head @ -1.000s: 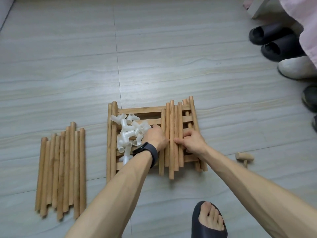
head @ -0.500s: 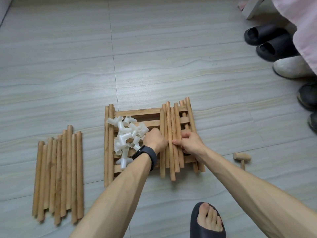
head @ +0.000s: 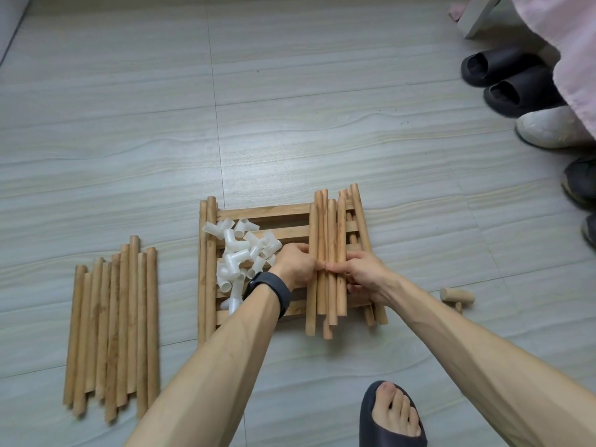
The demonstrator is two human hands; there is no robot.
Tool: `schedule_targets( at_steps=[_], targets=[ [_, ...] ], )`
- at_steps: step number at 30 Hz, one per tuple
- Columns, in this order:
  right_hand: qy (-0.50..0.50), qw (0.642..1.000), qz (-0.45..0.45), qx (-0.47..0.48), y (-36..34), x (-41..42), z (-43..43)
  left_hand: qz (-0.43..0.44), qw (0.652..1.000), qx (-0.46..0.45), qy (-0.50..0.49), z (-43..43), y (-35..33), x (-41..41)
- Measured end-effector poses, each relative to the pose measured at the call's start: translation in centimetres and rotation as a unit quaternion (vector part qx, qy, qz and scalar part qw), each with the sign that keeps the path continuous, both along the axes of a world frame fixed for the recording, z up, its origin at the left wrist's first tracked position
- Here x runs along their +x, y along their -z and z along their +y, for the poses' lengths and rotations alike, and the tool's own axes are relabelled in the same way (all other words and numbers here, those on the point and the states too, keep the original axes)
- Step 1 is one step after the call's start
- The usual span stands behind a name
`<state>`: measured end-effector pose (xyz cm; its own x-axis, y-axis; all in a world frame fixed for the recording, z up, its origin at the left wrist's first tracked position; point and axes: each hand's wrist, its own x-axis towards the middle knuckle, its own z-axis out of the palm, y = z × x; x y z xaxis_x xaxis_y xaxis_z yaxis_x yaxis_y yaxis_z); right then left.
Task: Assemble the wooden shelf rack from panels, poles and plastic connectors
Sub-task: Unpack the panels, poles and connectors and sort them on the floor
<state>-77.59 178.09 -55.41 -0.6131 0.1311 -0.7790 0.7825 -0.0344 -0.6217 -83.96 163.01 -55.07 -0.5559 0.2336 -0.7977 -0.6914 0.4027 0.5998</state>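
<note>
Nearest: foot in dark slipper [head: 392, 417] on the floor [head: 290, 124], both forearms reaching fwd. Dark watch [head: 271, 290] on L wrist.

Step, my read: pre-assembly sorting. Nothing is joined yet; poles are being gathered off the panel.

L hand [head: 295, 264] and R hand [head: 364, 275] meet approx mid-length on the pole bundle [head: 327, 233]. L fingers are curled onto its left side. R fingers and thumb wrap its right side. Fingertips nearly touch on top, so both hands are gripping, neither slack.

The bundle is several round wooden poles, pale tan, lying side by side across the R half of the slatted panel [head: 264, 211]. Ends are uneven, and the near ends overhang the panel's near edge. A few spare poles [head: 358, 208] sit skewed along the panel's R edge, partly under the R hand.

White plastic connectors [head: 237, 253] are heaped on the panel's L-centre, just beside the L hand. Two edge poles [head: 209, 269] lie along the panel's L edge.

On the floor, the sorted pole pile [head: 113, 324] lies well apart to the L. A small mallet [head: 458, 295] lies near the panel's near R corner.

Next move, judged: lift the bundle as one, both grips kept tight or the poles will roll, then set it down w/ the sorted pile. Connectors must then come off to free the panel.

Far R: dark slippers [head: 503, 72], white shoe [head: 548, 127], pink fabric [head: 567, 43].
</note>
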Motion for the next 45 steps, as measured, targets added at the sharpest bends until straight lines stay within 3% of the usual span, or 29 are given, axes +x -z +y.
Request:
schedule_targets(
  at_steps=[4,8,13,17,21,28,32,35,39,45],
  targets=[
    [0.002,0.999,0.041,-0.031,-1.5,-0.8,-0.1,0.019,0.997,0.066,-0.018,-1.6,-2.0,-0.7],
    [-0.038,0.993,0.108,0.001,-4.4,-2.6,-3.2,0.138,0.987,0.076,0.016,-6.0,-6.3,-2.2],
    [-0.137,0.965,0.223,0.011,-8.8,-4.4,-12.2,0.247,0.967,0.050,-0.025,-16.3,-10.5,-1.3],
    [-0.224,0.938,0.261,0.042,-9.4,-4.1,-21.1,0.301,0.951,0.017,-0.072,-24.5,-10.6,1.6],
    [-0.259,0.924,0.267,0.093,-7.7,-3.3,-26.8,0.299,0.938,0.022,-0.176,-28.3,-8.3,4.2],
    [-0.203,0.938,0.244,0.141,-4.2,-2.2,-28.5,0.276,0.917,0.082,-0.276,-28.0,-3.4,4.3],
    [-0.248,0.920,0.260,0.158,-4.1,-3.3,-28.2,0.301,0.921,0.091,-0.229,-28.8,-1.6,4.2],
    [-0.242,0.925,0.254,0.147,-4.1,-4.2,-28.0,0.306,0.934,0.072,-0.168,-29.2,-1.3,3.6],
    [-0.274,0.921,0.230,0.152,-4.2,-5.6,-27.5,0.311,0.945,0.001,-0.103,-29.3,-1.8,2.1],
    [-0.310,0.919,0.199,0.140,-5.3,-7.6,-28.2,0.243,0.955,0.075,-0.155,-30.2,-3.0,1.6]
  ],
)
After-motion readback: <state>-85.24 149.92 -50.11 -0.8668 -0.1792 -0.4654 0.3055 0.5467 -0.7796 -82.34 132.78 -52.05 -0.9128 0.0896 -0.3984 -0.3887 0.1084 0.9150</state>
